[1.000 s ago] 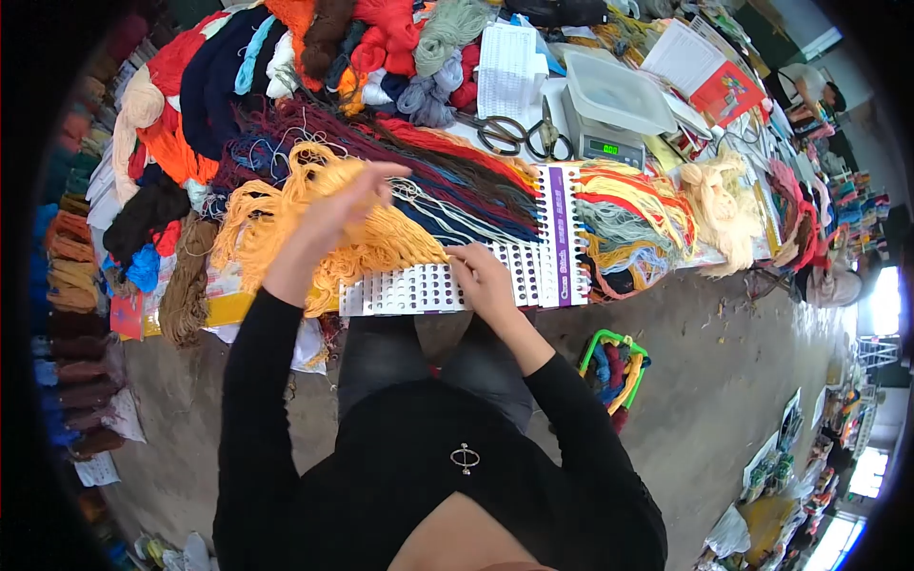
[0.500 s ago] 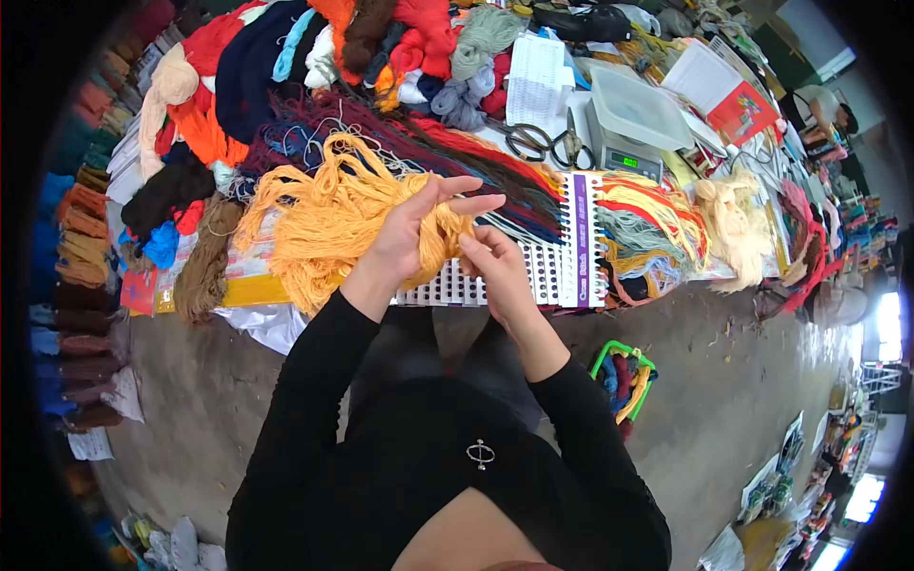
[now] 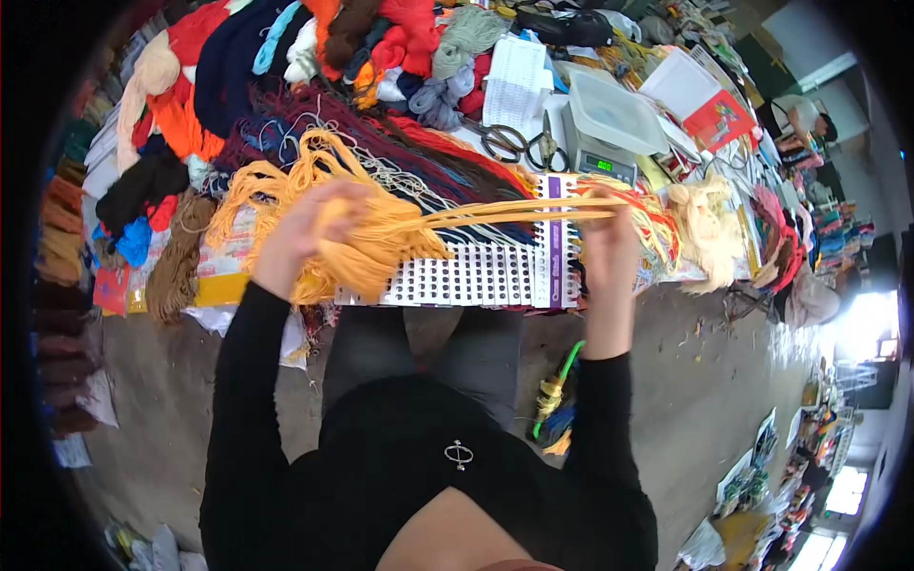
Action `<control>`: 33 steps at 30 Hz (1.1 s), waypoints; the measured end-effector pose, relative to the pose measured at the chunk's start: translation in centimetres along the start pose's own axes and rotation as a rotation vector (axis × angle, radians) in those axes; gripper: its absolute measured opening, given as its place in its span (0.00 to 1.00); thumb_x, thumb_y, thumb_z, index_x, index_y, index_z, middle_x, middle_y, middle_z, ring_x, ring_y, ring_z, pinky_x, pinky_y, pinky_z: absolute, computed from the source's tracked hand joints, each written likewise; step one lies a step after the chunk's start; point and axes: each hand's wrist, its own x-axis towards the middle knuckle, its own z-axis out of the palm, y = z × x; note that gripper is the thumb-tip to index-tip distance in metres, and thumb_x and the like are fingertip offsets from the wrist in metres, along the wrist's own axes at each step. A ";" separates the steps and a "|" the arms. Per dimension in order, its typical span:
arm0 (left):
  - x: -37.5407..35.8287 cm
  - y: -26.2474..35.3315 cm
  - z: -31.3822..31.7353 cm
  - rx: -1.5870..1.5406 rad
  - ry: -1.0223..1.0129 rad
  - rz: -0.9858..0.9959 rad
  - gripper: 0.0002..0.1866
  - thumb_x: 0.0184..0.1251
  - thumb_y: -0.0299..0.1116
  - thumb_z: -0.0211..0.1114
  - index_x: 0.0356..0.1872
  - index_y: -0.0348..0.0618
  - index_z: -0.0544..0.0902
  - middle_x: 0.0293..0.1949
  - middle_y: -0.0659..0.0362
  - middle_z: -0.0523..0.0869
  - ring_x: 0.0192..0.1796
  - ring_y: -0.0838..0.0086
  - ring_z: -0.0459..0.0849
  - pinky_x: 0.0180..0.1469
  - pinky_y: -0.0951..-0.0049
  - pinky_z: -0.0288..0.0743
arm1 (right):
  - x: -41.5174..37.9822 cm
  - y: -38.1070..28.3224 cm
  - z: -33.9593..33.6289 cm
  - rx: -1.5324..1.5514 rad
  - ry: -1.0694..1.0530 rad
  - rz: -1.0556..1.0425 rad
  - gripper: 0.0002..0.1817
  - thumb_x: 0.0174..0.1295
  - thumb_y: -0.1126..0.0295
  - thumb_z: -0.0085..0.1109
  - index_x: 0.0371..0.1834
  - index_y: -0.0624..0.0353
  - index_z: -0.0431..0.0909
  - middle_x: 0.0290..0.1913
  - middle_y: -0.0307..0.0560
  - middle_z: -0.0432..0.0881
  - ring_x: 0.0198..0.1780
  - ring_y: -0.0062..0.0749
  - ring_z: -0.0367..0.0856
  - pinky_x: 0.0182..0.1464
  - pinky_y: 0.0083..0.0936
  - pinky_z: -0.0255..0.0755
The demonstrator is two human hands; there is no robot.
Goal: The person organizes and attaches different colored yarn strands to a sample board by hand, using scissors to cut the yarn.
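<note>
My left hand (image 3: 309, 224), blurred by motion, is closed around a thick skein of yellow-orange yarn (image 3: 376, 238) over the table's front edge. A few strands (image 3: 505, 211) run from the skein, pulled taut to the right. Their far end is in my right hand (image 3: 611, 238), whose fingers are pinched on them. Under the stretched strands lie white cards punched with rows of holes (image 3: 457, 276) and an upright card with a purple stripe (image 3: 556, 238). More loops of the same yarn rest on the table behind my left hand.
Dark red and navy threads (image 3: 381, 157) fan across the table. Two pairs of scissors, one here (image 3: 546, 150), lie beside a scale (image 3: 607, 169) with a clear plastic tub (image 3: 614, 109). A cream skein (image 3: 706, 228) is at right. On the floor stands a green basket (image 3: 560, 395).
My right hand has moved far right from beside the left hand, drawing several strands out of the skein. My left hand has shifted left, still holding the skein.
</note>
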 end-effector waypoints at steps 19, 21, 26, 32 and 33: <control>2.8 -7.3 7.4 0.035 0.250 0.048 0.19 0.69 0.35 0.56 0.59 0.42 0.73 0.52 0.58 0.80 0.31 0.82 0.79 0.29 0.84 0.77 | 0.0 2.3 1.6 -1.466 -0.363 0.123 0.12 0.66 0.63 0.55 0.43 0.58 0.83 0.33 0.37 0.82 0.33 0.19 0.76 0.37 0.20 0.71; 4.7 -10.1 7.4 0.104 0.149 0.012 0.21 0.67 0.30 0.57 0.61 0.41 0.71 0.53 0.59 0.79 0.33 0.83 0.78 0.30 0.85 0.76 | -1.5 6.4 0.6 -1.193 -0.511 0.214 0.09 0.63 0.66 0.58 0.41 0.58 0.82 0.41 0.44 0.82 0.45 0.27 0.79 0.49 0.24 0.72; 4.8 -10.7 11.5 0.338 0.067 0.057 0.18 0.64 0.29 0.63 0.55 0.40 0.77 0.33 0.67 0.77 0.31 0.86 0.73 0.33 0.86 0.69 | -3.5 7.0 5.4 -1.251 -0.772 -0.110 0.07 0.63 0.67 0.57 0.35 0.58 0.81 0.66 0.50 0.67 0.68 0.42 0.62 0.67 0.35 0.54; 4.7 -10.2 10.2 0.353 0.063 0.046 0.09 0.67 0.34 0.63 0.42 0.39 0.80 0.33 0.66 0.79 0.29 0.88 0.73 0.30 0.85 0.68 | -3.1 5.6 5.7 -1.213 -0.838 -0.016 0.09 0.64 0.65 0.54 0.35 0.59 0.79 0.64 0.51 0.68 0.66 0.44 0.61 0.67 0.35 0.54; 4.1 -9.6 10.1 0.341 0.063 0.061 0.08 0.67 0.33 0.62 0.40 0.39 0.79 0.34 0.62 0.81 0.27 0.87 0.73 0.28 0.86 0.68 | -2.9 4.7 5.6 -1.264 -0.883 -0.028 0.09 0.64 0.65 0.54 0.34 0.59 0.78 0.63 0.51 0.68 0.65 0.44 0.61 0.66 0.35 0.54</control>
